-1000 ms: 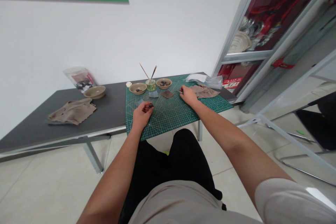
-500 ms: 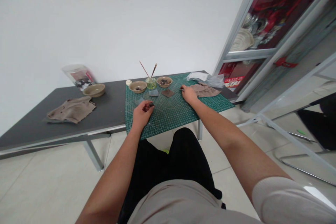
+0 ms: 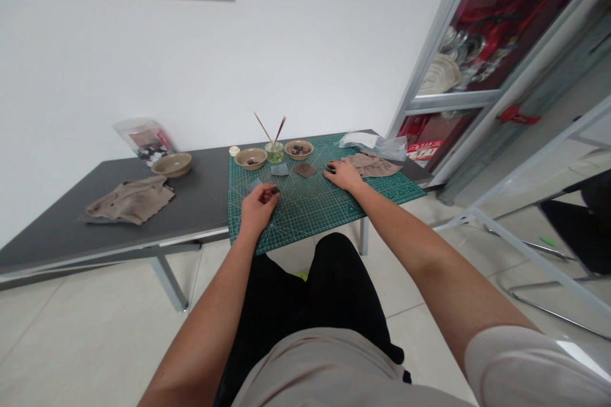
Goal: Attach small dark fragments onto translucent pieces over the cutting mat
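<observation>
My left hand [image 3: 258, 206] rests on the green cutting mat [image 3: 310, 203], fingers pinched on a small dark piece [image 3: 274, 191]. My right hand [image 3: 342, 175] lies farther right on the mat, fingers curled on a small dark thing I cannot make out. It is just left of a brown cloth [image 3: 375, 165]. Between the hands lie a grey square [image 3: 279, 169] and a brown square [image 3: 304, 170] of sheet.
At the mat's far edge stand two tan bowls [image 3: 251, 158] [image 3: 298, 149] and a small glass [image 3: 274, 151] with two brushes. A clear bag [image 3: 377, 143] lies at the back right. On the grey table [image 3: 200, 203] to the left are another bowl [image 3: 171, 164], a cloth [image 3: 128, 200] and a plastic bag [image 3: 143, 140]. A metal cabinet [image 3: 477, 76] stands right.
My right hand has slid a little toward me and to the left on the mat. My left hand has stayed in place.
</observation>
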A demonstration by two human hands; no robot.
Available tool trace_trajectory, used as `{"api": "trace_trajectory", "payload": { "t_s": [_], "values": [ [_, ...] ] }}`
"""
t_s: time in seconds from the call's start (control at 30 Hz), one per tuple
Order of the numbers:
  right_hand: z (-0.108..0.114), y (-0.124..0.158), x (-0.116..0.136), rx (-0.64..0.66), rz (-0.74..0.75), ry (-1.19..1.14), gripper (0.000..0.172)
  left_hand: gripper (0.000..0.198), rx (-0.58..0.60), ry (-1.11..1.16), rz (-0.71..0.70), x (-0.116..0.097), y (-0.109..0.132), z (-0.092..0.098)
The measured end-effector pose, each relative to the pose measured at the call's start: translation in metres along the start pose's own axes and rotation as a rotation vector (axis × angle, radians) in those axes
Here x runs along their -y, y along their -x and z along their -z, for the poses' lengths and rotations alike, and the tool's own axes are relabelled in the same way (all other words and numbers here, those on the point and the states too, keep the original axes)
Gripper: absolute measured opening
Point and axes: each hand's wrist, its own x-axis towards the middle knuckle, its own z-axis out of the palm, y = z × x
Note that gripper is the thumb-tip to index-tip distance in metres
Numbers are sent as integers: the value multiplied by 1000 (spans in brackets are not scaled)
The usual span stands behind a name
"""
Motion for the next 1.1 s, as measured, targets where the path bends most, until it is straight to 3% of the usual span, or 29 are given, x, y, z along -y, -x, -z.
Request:
{"api": "trace_trajectory", "payload": {
  "t_s": [0.17, 0.27, 0.47, 0.67, 0.83, 1.1],
  "values": [
    [12, 5, 15, -182, -10, -14, 43, 26, -11, 225, 107, -3, -1, -3],
    [24, 9, 42, -260, 15, -128, 37, 26, -18, 181, 108, -6, -1, -3],
    [19, 23, 112, 57, 250, -652, 31, 22, -8, 106, 77, -5, -1, 1],
    [-7, 30, 140, 313, 118, -1141, 21, 15, 3, 19, 43, -8, 0, 4],
    [-11, 26, 139, 340, 13, -1298, 22, 16, 13, 10, 30, -7, 1, 4],
    [-14, 24, 140, 310, 21, -1197, 20, 17, 4, 40, 17, -8, 1, 3]
  ]
}}
